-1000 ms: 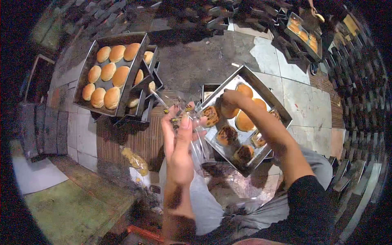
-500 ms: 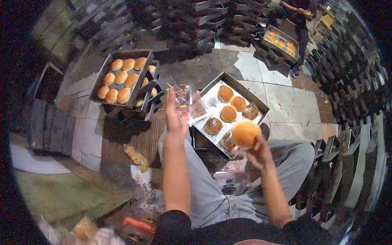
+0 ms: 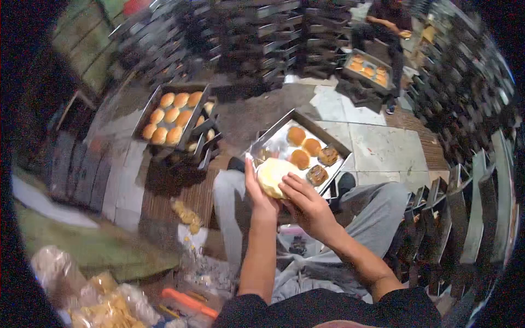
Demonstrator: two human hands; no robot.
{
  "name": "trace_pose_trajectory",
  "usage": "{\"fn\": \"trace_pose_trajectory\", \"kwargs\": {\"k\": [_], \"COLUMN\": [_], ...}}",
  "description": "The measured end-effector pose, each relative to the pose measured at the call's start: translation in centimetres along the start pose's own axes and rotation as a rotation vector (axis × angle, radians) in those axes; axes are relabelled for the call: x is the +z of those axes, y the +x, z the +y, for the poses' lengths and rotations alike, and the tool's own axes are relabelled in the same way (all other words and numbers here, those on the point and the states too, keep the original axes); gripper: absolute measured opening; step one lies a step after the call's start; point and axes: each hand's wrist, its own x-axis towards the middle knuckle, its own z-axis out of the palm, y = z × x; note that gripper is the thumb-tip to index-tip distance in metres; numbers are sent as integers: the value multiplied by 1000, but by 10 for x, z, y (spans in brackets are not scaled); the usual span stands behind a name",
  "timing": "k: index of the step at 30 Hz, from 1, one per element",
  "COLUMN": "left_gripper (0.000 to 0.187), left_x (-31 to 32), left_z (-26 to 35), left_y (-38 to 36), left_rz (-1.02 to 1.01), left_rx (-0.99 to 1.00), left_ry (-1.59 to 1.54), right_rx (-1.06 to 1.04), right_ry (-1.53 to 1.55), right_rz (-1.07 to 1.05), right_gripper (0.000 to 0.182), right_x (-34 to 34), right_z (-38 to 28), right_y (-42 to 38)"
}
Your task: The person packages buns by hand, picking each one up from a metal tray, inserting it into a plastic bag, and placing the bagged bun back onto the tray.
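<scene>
In front of my lap, a bun is held between both hands, its pale underside facing me. My left hand supports its left side, with a clear plastic bag at the fingertips; whether the bun is inside the bag is hard to tell. My right hand presses its fingers over the bun's right side. Just beyond the hands, a metal tray carries several buns, some bare, such as the golden bun, and some in clear wrapping, such as the wrapped bun.
At left, a stacked tray holds several bare buns. A person is at the far right behind another bun tray. Plastic bags and an orange object lie lower left. Dark metal trays line the right side.
My right hand has brought the bun leftward to my left hand and turned it underside toward me. The left hand has come lower and inward with the plastic bag. The view has shifted slightly.
</scene>
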Motion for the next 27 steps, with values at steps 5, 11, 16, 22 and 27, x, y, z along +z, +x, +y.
{"fn": "trace_pose_trajectory", "kwargs": {"k": [5,11,16,22,27], "left_gripper": [70,72,74,62,67], "left_x": [-32,-26,-52,-33,-7], "left_z": [-26,-53,-52,-12,14], "left_y": [1,5,23,11,-68], "left_rz": [52,-37,-33,-1,-69], "left_rx": [-42,10,-67,-29,60], "left_ry": [-7,4,-17,-98,227], "right_rx": [68,211,418,441,110], "right_ry": [100,-103,178,946,321], "right_rz": [-143,34,-57,-925,112], "right_gripper": [59,45,18,24,29], "right_x": [20,35,37,-23,-4], "right_z": [29,29,26,17,19], "right_y": [-27,0,-3,-8,-3]}}
